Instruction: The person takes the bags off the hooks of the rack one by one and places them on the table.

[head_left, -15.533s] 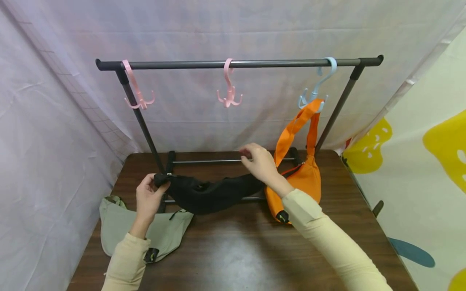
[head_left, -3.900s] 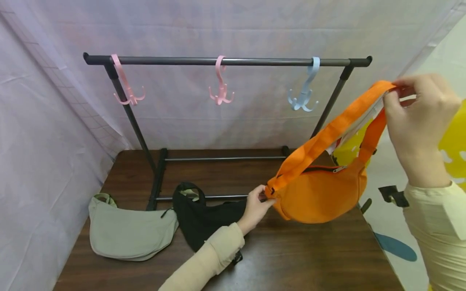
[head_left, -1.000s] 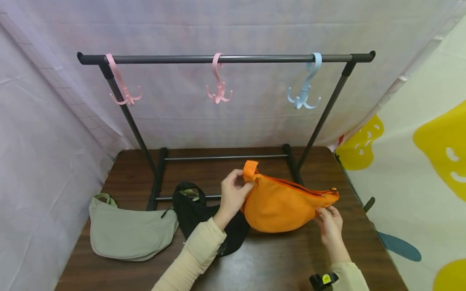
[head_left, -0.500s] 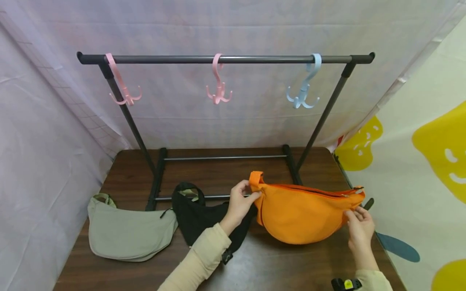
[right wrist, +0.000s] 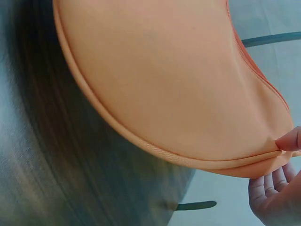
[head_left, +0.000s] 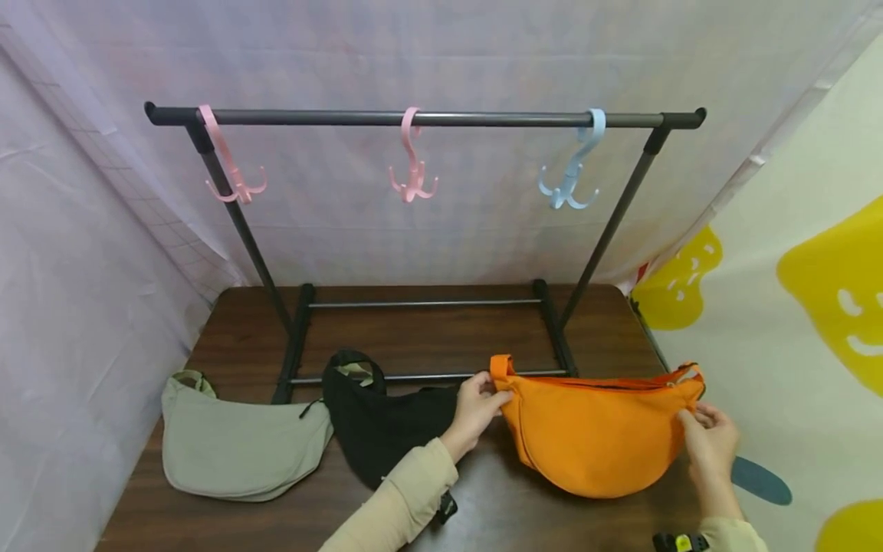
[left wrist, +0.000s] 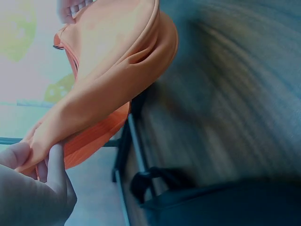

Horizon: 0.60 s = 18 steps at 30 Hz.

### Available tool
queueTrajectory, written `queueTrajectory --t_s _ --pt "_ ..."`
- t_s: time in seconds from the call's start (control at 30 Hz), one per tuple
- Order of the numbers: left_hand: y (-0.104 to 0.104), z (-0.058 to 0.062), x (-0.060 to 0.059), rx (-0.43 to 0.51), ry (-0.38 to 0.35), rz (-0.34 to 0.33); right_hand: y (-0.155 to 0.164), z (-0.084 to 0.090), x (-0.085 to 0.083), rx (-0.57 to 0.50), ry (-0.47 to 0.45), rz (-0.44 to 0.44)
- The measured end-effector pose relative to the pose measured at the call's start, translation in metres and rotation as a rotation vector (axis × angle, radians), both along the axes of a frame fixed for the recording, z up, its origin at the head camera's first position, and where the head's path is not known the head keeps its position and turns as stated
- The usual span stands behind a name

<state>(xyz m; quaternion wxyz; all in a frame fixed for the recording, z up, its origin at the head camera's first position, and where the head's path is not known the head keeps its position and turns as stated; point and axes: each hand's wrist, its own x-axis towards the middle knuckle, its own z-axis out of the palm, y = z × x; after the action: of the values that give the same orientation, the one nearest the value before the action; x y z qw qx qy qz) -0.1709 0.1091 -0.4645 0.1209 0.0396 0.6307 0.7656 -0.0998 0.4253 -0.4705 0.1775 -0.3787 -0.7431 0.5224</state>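
Observation:
An orange shoulder bag [head_left: 600, 437] hangs stretched between both hands over the right of the table, its zipper edge up. My left hand [head_left: 478, 406] pinches the bag's left end just below the strap loop; in the left wrist view, thumb and fingers [left wrist: 56, 162] grip the fabric. At the other end, my right hand [head_left: 710, 445] pinches the corner near the zipper pull, thumb in front and fingers behind in the right wrist view. Most of the strap is hidden behind the bag. A black bag [head_left: 393, 422] lies just left of it, partly covered by my left forearm.
A grey-green bag [head_left: 241, 448] lies at the table's left. Behind stands a dark rack [head_left: 310, 117] carrying a pink hook [head_left: 234, 172] on the left, another pink hook [head_left: 412, 169] mid-bar and a blue hook [head_left: 569, 172] on the right. Its lower bars cross the table [head_left: 428, 330].
Earlier the orange bag hung from the blue hook; it came off, and the black bag went down onto the table. Over the last second both hands moved the orange bag rightward and nearer.

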Motion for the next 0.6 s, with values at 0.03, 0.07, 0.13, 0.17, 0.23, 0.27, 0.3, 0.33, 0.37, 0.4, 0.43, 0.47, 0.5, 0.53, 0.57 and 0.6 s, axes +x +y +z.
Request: queueTrajectory --t_s 0.03,0.07,0.13,0.17,0.23,0.27,0.3,0.33,0.37,0.4,0.43,0.47,0.5,0.53,0.57,0.6 --pt "0.002 -0.007 -0.001 -0.006 -0.02 0.006 0.001 -0.002 0.0 0.019 -0.014 0.005" --pt "0.004 -0.015 -0.002 -0.01 -0.039 0.012 0.003 -0.005 0.0 0.03 -0.021 0.01" --pt "0.009 -0.03 -0.005 -0.03 -0.064 0.027 0.005 -0.009 -0.001 0.055 -0.029 0.012" --pt "0.01 -0.036 -0.007 -0.039 -0.076 0.035 0.005 -0.011 -0.002 0.072 -0.034 0.012" --pt "0.013 -0.044 -0.009 -0.061 -0.089 0.052 0.006 -0.014 -0.004 0.1 -0.048 0.021" --pt "0.014 -0.046 -0.009 -0.072 -0.09 0.063 0.007 -0.015 -0.005 0.114 -0.054 0.025" --pt "0.014 -0.046 -0.009 -0.083 -0.088 0.075 0.007 -0.016 -0.006 0.129 -0.06 0.026" --pt "0.014 -0.045 -0.01 -0.092 -0.088 0.085 0.007 -0.017 -0.007 0.141 -0.063 0.03" --pt "0.015 -0.046 -0.01 -0.1 -0.091 0.092 0.008 -0.018 -0.008 0.146 -0.069 0.034" --pt "0.016 -0.046 -0.01 -0.108 -0.092 0.1 0.008 -0.019 -0.01 0.152 -0.069 0.037" --pt "0.016 -0.046 -0.011 -0.114 -0.098 0.108 0.009 -0.02 -0.011 0.155 -0.066 0.04" --pt "0.017 -0.048 -0.012 -0.119 -0.105 0.116 0.01 -0.022 -0.012 0.157 -0.063 0.044" --pt "0.017 -0.049 -0.012 -0.129 -0.109 0.123 0.011 -0.024 -0.014 0.16 -0.065 0.046" --pt "0.018 -0.051 -0.013 -0.136 -0.112 0.129 0.012 -0.025 -0.015 0.161 -0.064 0.051" --pt "0.018 -0.053 -0.013 -0.142 -0.118 0.139 0.012 -0.027 -0.016 0.164 -0.064 0.054" --pt "0.019 -0.055 -0.014 -0.153 -0.118 0.148 0.012 -0.028 -0.017 0.171 -0.063 0.062"
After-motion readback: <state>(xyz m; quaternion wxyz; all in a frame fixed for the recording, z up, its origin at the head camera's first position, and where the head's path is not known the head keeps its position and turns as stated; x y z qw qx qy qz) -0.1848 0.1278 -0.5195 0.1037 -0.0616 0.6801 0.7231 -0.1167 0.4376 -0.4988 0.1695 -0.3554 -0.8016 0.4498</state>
